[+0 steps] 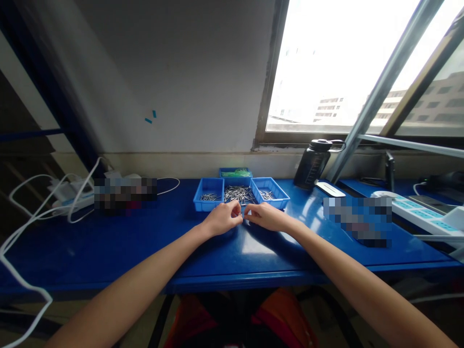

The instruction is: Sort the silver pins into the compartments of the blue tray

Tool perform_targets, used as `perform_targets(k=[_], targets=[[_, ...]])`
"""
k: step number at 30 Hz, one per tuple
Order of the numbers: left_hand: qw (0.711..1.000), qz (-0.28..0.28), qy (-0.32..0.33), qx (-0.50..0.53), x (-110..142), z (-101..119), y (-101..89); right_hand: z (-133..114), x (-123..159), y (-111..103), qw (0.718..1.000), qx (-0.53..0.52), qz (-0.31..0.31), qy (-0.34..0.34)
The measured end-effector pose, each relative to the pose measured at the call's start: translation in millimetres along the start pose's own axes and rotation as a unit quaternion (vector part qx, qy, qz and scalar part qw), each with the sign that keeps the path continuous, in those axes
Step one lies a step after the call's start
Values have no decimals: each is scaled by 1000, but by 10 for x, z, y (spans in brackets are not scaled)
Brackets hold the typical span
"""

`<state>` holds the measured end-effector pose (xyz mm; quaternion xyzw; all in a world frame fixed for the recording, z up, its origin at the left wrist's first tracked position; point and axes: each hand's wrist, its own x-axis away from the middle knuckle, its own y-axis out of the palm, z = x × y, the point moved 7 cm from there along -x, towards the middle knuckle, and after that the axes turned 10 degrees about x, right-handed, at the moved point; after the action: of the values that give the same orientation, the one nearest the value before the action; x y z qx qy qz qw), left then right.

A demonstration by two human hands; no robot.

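Metal pins (237,194): inside the middle bin (237,181), beyond both hands, axes crisscrossed
Left hand (223,218): before the middle bin, grip's hold unclear
Right hand (266,216): similarly near, hold unclear

Just below the centre of the frame are one left hand (224,219) and one right hand (267,217), with four blue plastic bins (208,207) beyond, three holding slender metal pieces (237,194) too many to count. Two blue tape strips (154,114) show at upper left, one black water bottle (312,165) at centre right.
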<state>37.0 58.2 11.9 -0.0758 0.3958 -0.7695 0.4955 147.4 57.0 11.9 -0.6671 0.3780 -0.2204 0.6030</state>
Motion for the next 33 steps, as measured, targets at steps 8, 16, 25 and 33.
perform_targets(k=[8, 16, 25, 33], targets=[[996, -18, 0, -92, 15, 19, 1, 24, -1, -66, 1000, 11, 16, 11], [992, -16, 5, -124, 15, 32, -16, 19, 1, -53, 1000, 14, 11, -7], [982, -12, -32, -185, 41, 17, -25, 86, -4, -74, 998, 63, 20, 11], [989, 42, 11, -140, 44, 117, -85, 110, -9, 3, 996, 92, 1, 14]])
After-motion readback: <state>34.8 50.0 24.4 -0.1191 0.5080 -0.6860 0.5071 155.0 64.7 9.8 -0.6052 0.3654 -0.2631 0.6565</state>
